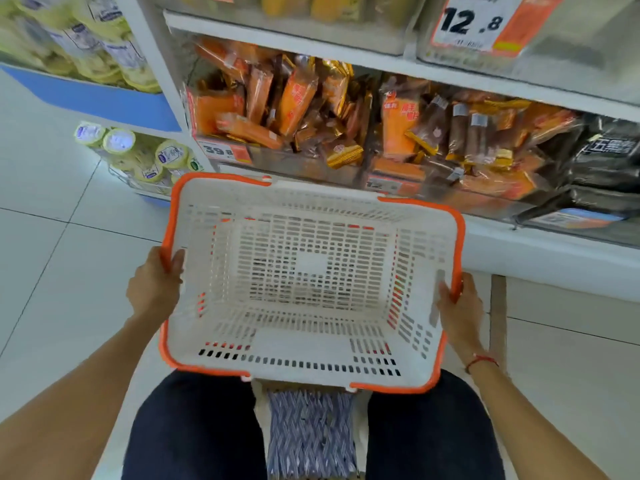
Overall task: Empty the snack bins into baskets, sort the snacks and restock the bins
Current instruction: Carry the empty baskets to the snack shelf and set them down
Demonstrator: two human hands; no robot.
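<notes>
A white slotted basket (221,327) with an orange rim hangs in front of my knees, nothing inside it. My left hand (154,284) grips its left rim, thumb hooked over the edge. My right hand (460,306) grips the right rim the same way. Just beyond the basket, on the low shelf, clear bins hold snacks: a left bin (304,164) full of orange and gold packets (294,98), a middle bin (391,183) of orange and brown packets (460,133), and dark packets (609,157) at the right.
A white shelf board (346,53) runs above the bins with a 12.8 price tag (481,22). At the left stands a blue rack (104,102) with yellow tubs (145,150). White floor tiles (52,271) lie around. I sit on a woven stool (311,434).
</notes>
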